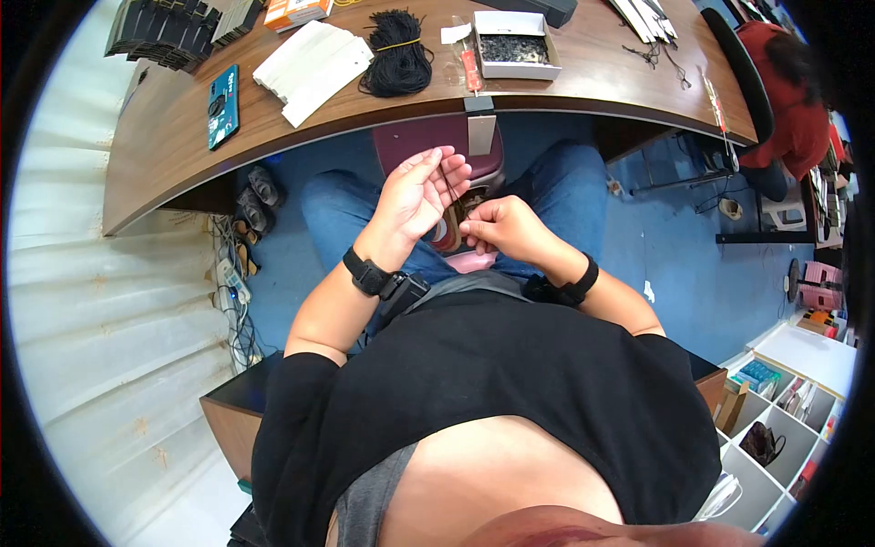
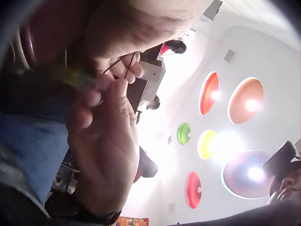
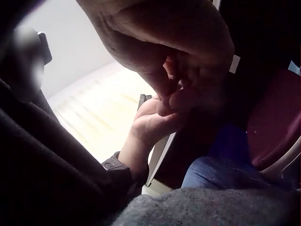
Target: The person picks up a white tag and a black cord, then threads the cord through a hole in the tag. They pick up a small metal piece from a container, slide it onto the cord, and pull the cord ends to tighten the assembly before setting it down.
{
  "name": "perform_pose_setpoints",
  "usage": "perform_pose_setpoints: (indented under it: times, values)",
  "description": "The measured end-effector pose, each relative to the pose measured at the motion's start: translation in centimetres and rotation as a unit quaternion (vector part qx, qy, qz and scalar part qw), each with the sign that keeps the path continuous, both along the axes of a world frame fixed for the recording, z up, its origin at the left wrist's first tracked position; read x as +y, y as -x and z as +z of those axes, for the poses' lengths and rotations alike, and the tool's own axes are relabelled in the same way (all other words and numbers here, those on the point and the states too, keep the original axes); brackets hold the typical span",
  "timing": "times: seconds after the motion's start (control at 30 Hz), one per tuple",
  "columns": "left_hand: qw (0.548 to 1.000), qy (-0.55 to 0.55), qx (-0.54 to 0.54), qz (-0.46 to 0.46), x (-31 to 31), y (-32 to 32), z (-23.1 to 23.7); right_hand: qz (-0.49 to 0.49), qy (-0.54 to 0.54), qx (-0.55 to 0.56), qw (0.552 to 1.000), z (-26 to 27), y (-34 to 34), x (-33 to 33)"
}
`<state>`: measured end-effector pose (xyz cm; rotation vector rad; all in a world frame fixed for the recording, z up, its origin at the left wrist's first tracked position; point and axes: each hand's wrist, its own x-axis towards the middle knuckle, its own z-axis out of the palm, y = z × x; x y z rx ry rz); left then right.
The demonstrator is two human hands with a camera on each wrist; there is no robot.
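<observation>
Two hands sit near each other above the lap: the left hand (image 1: 421, 196), palm turned up, pinches one thin dark cord (image 1: 450, 187) by its thumb, and the right hand (image 1: 512, 228) nips it lower down between thumb and fingers. On the brown wooden surface (image 1: 173, 178) are one banded bundle of black cords (image 1: 398, 71), one open white box (image 1: 521, 72) of small dark pieces, and one teal phone (image 1: 226, 105); its markings are too small to read. Around lie a blue floor (image 1: 684, 246), one pleated white curtain (image 1: 100, 273) and one other person (image 1: 775, 100) in red.
</observation>
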<state>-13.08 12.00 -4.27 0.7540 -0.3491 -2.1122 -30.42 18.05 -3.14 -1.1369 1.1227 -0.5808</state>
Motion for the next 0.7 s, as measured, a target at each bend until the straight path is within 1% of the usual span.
perform_pose_setpoints:
  times: [0.1, 0.27, 0.37, 0.47, 0.53, 0.57, 0.6, 0.63, 0.67, 0.7]
  values:
    - [0.998, 0.048, -0.027, 0.012, -0.1, -0.2, 0.8, 0.038, -0.002, 0.014, 0.999, -0.1, 0.1, 0.1]
    - [0.996, 0.092, -0.014, 0.002, -0.3, -0.3, 1.4, 0.072, 0.03, 0.035, 0.996, -0.4, 0.4, 0.1]
    - [0.995, 0.101, -0.025, 0.002, -0.2, 0.1, 1.9, 0.06, 0.028, 0.011, 0.998, -0.2, 0.5, 0.0]
    - [0.995, 0.083, -0.055, 0.014, -0.2, 0.6, 3.8, 0.105, 0.034, 0.001, 0.994, -0.3, 1.0, -0.6]
    - [0.996, 0.059, -0.062, 0.02, -0.2, 0.8, 4.9, 0.098, 0.034, -0.057, 0.993, 0.7, 1.4, -0.9]
    - [0.997, 0.08, -0.016, -0.005, -0.5, 0.4, 4.3, 0.095, 0.035, -0.086, 0.991, 1.4, 1.6, -1.1]
    - [0.994, 0.101, 0.029, -0.029, -1.2, -0.4, 3.2, 0.113, 0.022, -0.082, 0.99, 2.1, 2.1, -1.3]
    - [0.988, 0.121, 0.075, -0.054, -1.7, -1.1, 2.6, 0.108, 0.039, -0.078, 0.99, 2.6, 2.4, -1.4]
    - [0.983, 0.136, 0.091, -0.081, -2.0, -1.8, 2.1, 0.074, 0.087, -0.025, 0.993, 2.9, 2.7, -1.8]
    - [0.988, 0.128, 0.052, -0.063, -1.8, -1.4, 3.0, 0.038, 0.135, 0.028, 0.99, 3.2, 2.9, -2.1]
